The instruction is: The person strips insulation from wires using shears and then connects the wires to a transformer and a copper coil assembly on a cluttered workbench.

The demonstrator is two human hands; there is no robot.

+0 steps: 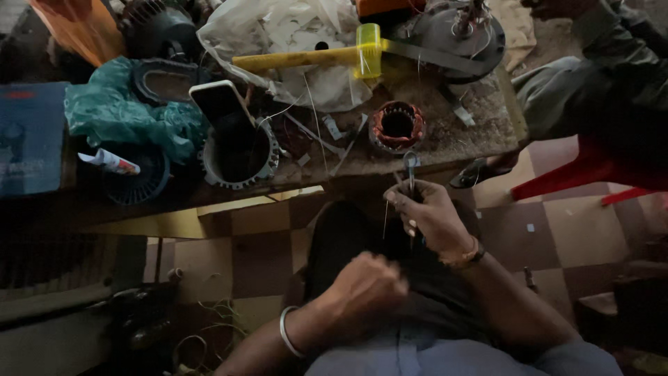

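My right hand [429, 214] is raised in front of the workbench edge and grips a pair of small scissors [410, 167] with the handles pointing up. A thin wire [385, 217] hangs down beside its fingers. My left hand [367, 284] is closed in a fist lower down, over my dark lap; it seems to pinch the thin wire, but this is too dim to tell. A motor stator with copper-red windings [397, 126] sits on the bench just beyond the scissors.
The cluttered bench [445, 143] holds a round metal motor housing [240, 157], a phone [217, 101], a yellow mallet [327, 56], a teal bag [122, 111], a small tube [108, 161]. Another person [598, 90] sits at the right on a red stool [577, 177]. Checkered floor lies below.
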